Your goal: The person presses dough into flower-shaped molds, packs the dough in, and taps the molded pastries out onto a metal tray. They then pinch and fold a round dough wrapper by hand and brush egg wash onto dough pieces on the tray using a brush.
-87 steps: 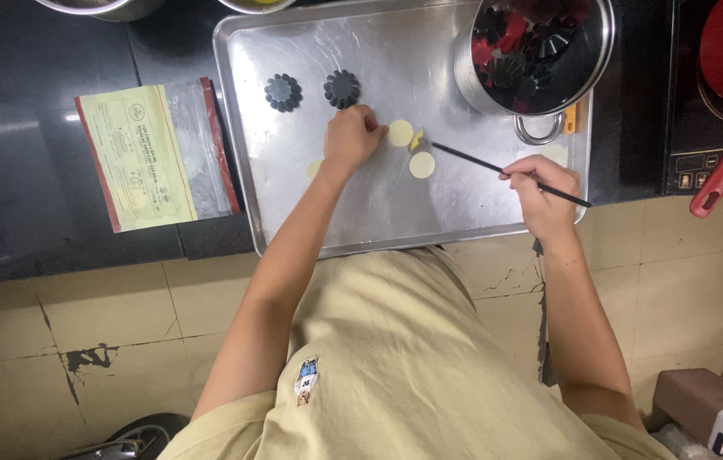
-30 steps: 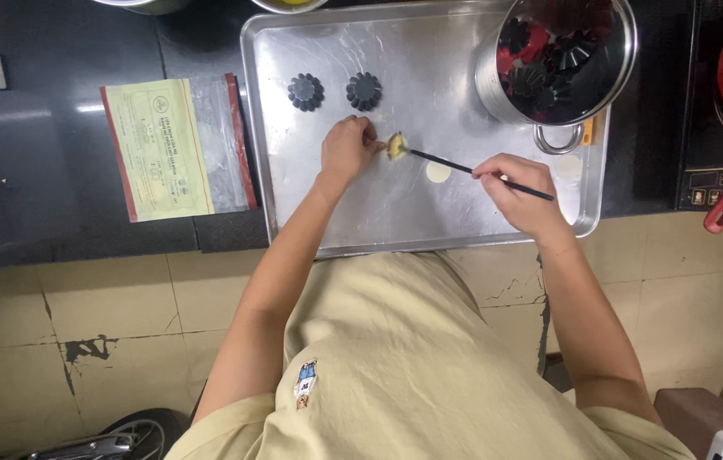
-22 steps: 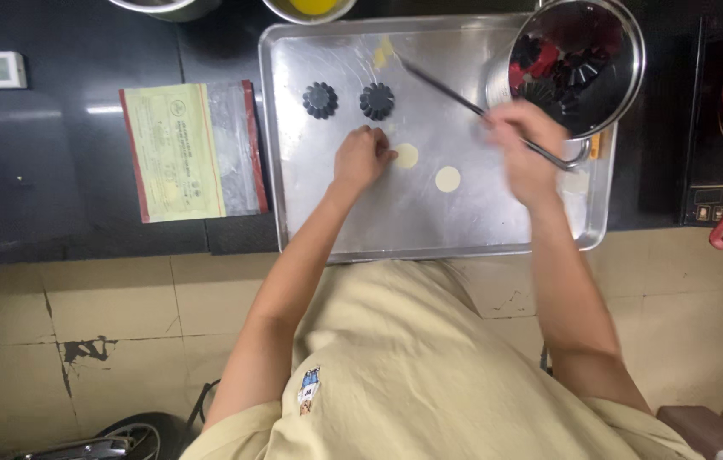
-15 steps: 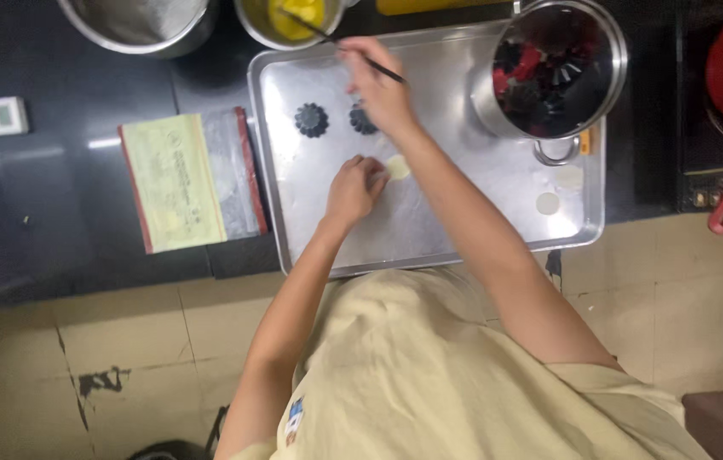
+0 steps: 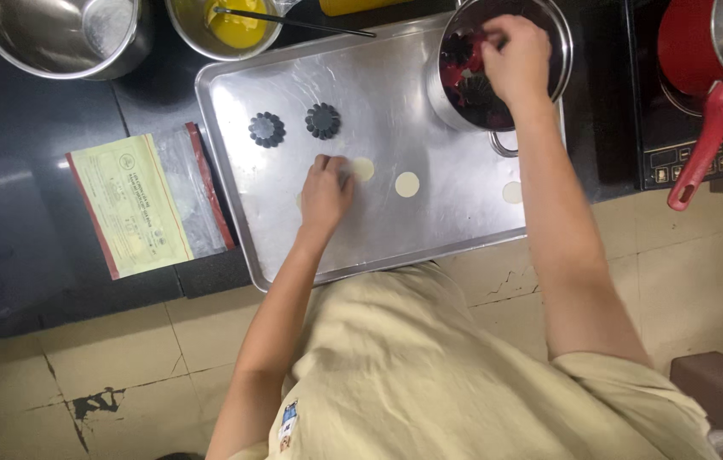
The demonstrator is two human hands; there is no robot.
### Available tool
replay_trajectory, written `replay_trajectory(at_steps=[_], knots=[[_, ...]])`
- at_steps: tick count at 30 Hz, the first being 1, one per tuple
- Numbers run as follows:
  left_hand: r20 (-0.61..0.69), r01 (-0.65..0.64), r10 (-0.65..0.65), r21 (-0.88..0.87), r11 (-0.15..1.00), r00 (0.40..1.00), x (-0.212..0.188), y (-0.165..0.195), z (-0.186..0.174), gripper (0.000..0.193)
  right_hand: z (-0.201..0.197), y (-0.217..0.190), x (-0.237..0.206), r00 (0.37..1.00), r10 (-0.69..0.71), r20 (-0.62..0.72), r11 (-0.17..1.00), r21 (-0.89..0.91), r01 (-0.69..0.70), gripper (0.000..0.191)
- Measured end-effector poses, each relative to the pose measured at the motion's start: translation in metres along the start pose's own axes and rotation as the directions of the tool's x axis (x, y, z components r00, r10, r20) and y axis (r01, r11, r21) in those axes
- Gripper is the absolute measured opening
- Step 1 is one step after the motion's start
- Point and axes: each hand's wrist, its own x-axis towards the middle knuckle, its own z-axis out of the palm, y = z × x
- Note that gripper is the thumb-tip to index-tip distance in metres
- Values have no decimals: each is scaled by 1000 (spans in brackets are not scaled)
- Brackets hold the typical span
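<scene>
reaching into the pot (image 5: 549, 81), your right hand (image 5: 515, 60) has dropped the stick (image 5: 293, 19) and pinches a mould; left hand (image 5: 325, 189) presses a disc (image 5: 363, 169).

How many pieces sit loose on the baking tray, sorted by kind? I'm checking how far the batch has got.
Dark fluted moulds: 2
Pale dough discs: 3, one touching the left hand
Total: 5
Moulds inside the steel pot, where the right hand reaches, are not counted.
</scene>
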Motion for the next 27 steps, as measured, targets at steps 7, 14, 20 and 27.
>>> replay_trajectory(at_steps=[7,14,20,27], knots=[[16,117,-116,-144,983,993,3,6,2,29,24,14,21,987,-143,74,903,-398,160,15],[-93,120,-116,35,992,989,-44,-36,-36,28,-13,8,-68,990,139,-11,979,153,-136,15],[-115,246,-242,23,969,964,-66,-61,-39,29,86,-63,-146,894,85,440,959,206,-193,16],[-117,297,-294,3,955,949,-50,-52,-21,15,124,-94,-138,911,101,400,965,183,-188,14]])
